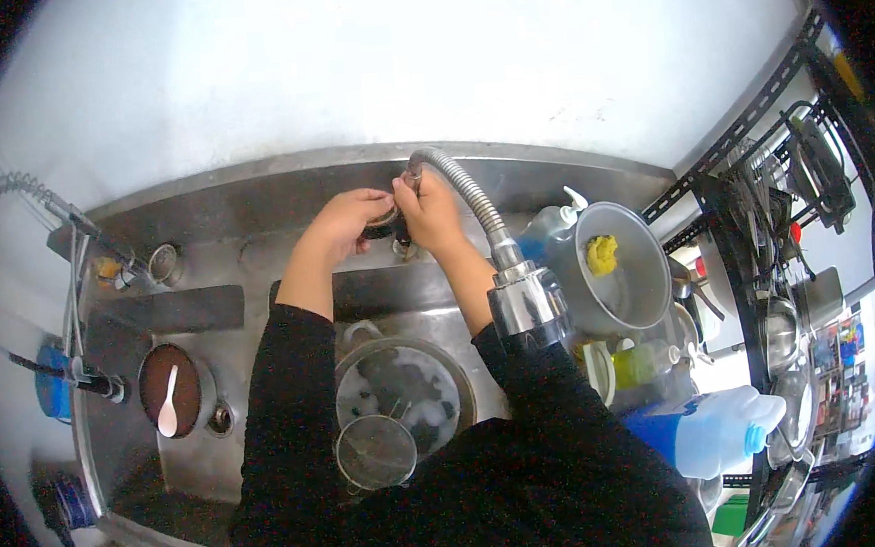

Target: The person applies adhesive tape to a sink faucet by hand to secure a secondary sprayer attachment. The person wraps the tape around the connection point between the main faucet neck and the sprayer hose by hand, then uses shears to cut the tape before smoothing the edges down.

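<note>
Both my hands are at the back ledge of a stainless steel sink, beside the base of a flexible metal faucet (pixel 470 196). My left hand (pixel 348 222) holds a small dark round object with a pale rim (pixel 382 220); its kind is unclear. My right hand (pixel 430 210) is closed around a dark upright part by the faucet's base, partly hidden by the fingers. Below my forearms, a large round pot (pixel 407 384) of sudsy water stands in the basin. A round wire-mesh strainer (pixel 377 452) rests at its near edge.
The left basin holds a brown-filled pot (pixel 155 392) with a white spoon (pixel 169 410). At right are a grey pot (pixel 627 299) with a yellow cloth or sponge (pixel 602 254), a pump bottle (pixel 547 229) and a blue-liquid jug (pixel 706 434). The faucet's chrome head (pixel 527 302) hangs over my right forearm.
</note>
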A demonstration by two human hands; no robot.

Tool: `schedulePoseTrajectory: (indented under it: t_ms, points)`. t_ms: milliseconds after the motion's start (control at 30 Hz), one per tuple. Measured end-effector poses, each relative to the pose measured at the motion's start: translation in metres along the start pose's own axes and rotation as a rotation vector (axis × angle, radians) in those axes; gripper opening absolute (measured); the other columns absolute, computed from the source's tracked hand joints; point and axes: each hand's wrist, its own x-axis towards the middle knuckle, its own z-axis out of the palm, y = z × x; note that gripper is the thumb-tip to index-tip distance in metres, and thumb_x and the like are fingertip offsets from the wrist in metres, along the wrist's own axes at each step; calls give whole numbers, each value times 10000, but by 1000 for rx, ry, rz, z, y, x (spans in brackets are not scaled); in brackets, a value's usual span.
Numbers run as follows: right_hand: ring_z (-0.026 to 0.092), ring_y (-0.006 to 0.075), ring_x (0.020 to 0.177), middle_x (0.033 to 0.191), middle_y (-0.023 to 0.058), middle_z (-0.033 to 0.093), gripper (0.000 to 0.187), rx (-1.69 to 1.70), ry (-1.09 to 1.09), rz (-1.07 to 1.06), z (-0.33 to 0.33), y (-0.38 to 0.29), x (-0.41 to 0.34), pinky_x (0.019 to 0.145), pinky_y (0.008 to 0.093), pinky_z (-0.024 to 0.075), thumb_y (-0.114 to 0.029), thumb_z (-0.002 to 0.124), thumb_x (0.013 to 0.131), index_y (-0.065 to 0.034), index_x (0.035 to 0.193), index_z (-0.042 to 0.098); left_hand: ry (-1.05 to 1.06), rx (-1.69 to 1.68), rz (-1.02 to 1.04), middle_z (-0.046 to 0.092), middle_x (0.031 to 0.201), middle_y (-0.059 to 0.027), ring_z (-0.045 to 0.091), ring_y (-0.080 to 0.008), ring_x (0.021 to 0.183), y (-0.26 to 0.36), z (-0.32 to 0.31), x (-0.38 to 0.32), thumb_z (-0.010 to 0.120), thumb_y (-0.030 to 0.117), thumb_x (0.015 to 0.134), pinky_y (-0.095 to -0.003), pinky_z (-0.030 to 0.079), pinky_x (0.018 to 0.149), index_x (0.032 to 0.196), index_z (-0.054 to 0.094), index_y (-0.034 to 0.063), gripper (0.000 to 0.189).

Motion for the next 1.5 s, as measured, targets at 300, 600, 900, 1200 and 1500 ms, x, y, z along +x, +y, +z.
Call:
schedulePoseTrajectory:
  t_ms: [300, 600, 900, 1200, 1500]
  points:
    - [484, 155, 827, 919, 55, 513, 323, 284, -237, 113, -19, 23, -6, 732, 278, 389, -124, 456, 765, -12, 1067, 469, 105, -210, 104, 550, 826, -6, 523, -118, 713, -12, 30, -16, 542, 280, 792, -281, 447, 541, 974, 546, 85, 266]
    - [467, 140, 934, 1035, 75, 500, 371, 283, -336, 84, -34, 66, -16, 825, 256, 359, -153, 373, 830, 6, 1161, 423, 194, -124, 160, 534, 700, -19, 491, -94, 540, -7, 49, -4, 543, 208, 778, -238, 415, 477, 862, 580, 46, 186]
    - [469, 285, 906, 974, 179, 488, 511, 200, -56, 115, -36, 17, -44, 820, 359, 352, -280, 528, 768, -55, 1206, 391, 98, -730, 89, 541, 771, -51, 530, -146, 639, -35, 43, 17, 476, 176, 818, -328, 449, 601, 887, 519, 57, 144]
    - [482, 105, 596, 854, 37, 476, 395, 613, 249, 652, -135, -7, -195, 527, 239, 412, -218, 538, 799, -70, 1150, 432, 36, -509, 174, 561, 835, -91, 559, -222, 741, -44, 35, 10, 457, 274, 814, -349, 463, 679, 916, 518, 38, 264]
    - [486, 90, 685, 840, 22, 498, 314, 401, 257, 749, -236, -68, -373, 608, 224, 413, -183, 564, 781, -33, 1047, 490, 212, -352, -67, 392, 1214, -101, 373, -275, 1116, -45, 47, -25, 484, 375, 792, -474, 287, 902, 1210, 357, 101, 516]
